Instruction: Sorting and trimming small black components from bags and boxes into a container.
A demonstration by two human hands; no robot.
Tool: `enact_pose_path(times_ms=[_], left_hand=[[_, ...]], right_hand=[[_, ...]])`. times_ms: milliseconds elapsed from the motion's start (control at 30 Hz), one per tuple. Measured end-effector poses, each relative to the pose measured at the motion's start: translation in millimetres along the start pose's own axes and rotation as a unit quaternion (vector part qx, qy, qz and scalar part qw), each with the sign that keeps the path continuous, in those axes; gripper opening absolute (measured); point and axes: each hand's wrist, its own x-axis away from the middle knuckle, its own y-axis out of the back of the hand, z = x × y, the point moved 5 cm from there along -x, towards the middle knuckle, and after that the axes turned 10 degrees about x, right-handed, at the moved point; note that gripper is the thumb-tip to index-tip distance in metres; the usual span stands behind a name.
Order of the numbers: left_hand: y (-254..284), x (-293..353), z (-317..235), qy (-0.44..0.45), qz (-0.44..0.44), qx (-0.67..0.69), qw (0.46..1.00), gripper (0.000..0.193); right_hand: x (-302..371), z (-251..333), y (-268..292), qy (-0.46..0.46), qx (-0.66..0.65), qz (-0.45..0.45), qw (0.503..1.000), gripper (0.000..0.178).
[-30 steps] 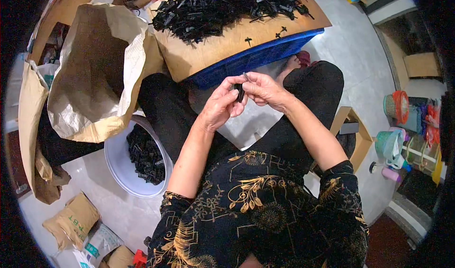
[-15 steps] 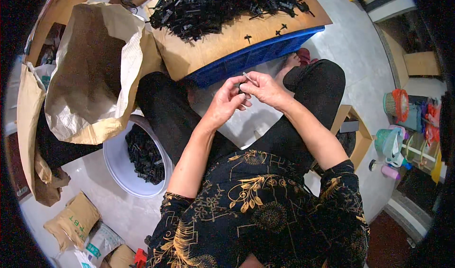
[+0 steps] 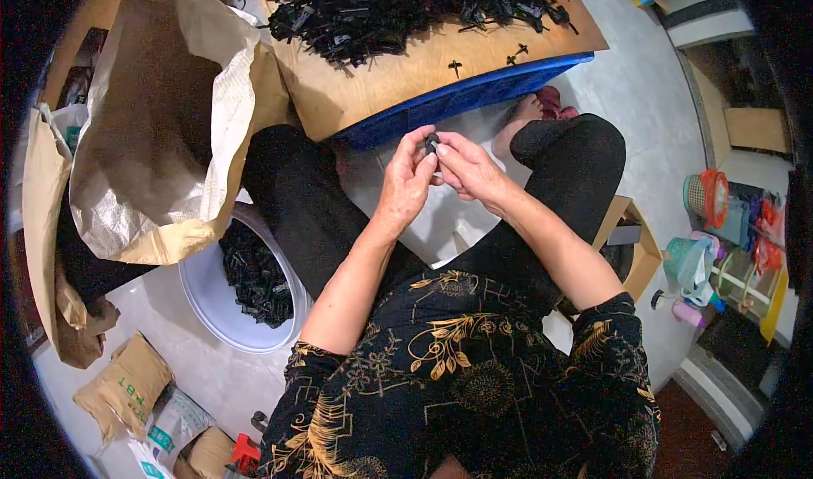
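In front of my lap, my two hands meet at the fingertips. A small black plastic part [image 3: 432, 143] is pinched upright between the thumb and fingers of my left hand [image 3: 405, 187]. My right hand [image 3: 476, 172] is closed against it from the other side, thumb and forefinger touching the part. A thin pale rod [image 3: 437, 177] shows only slightly between the hands; the right fingers hide most of it. Beyond them, a big heap of black plastic parts [image 3: 373, 13] covers a wooden board [image 3: 339, 98], with a few loose pieces near its front edge.
The board rests on a blue crate [image 3: 457, 98]. To my left stand an open paper sack [image 3: 161, 123] and a white bucket [image 3: 199, 293] holding black parts. Packed bags [image 3: 127, 386] lie at the lower left. A cardboard box [image 3: 648, 254] is by my right leg, near shelves with baskets [image 3: 707, 198].
The thin rod, earlier raised at my right fingertips, has dropped mostly out of sight. The black part now shows at the top of my fingers. The view has shifted slightly.
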Motion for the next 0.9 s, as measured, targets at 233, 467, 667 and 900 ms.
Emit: enact_pose_path(times_ms=[233, 467, 667, 900], left_hand=[[1.1, -5.7, 0.7, -0.017, -0.023, -0.014, 0.999, 0.034], [-0.3, -7.2, -7.4, -0.052, -0.049, -0.116, 0.991, 0.031], [6.4, -7.1, 6.7, -0.024, -0.068, -0.176, 0.982, 0.035], [-4.0, -20.8, 2.6, -0.009, -0.027, 0.006, 1.0, 0.035]], right_hand=[[-4.3, 4.1, -3.0, 0.0, 0.01, 0.006, 1.0, 0.032], [-6.8, 8.2, -4.2, -0.012, -0.009, -0.01, 1.0, 0.031], [-11.3, 6.9, -1.9, -0.052, 0.035, -0.009, 0.998, 0.027], [-7.8, 8.4, 4.8, -0.026, -0.081, 0.015, 0.996, 0.035]])
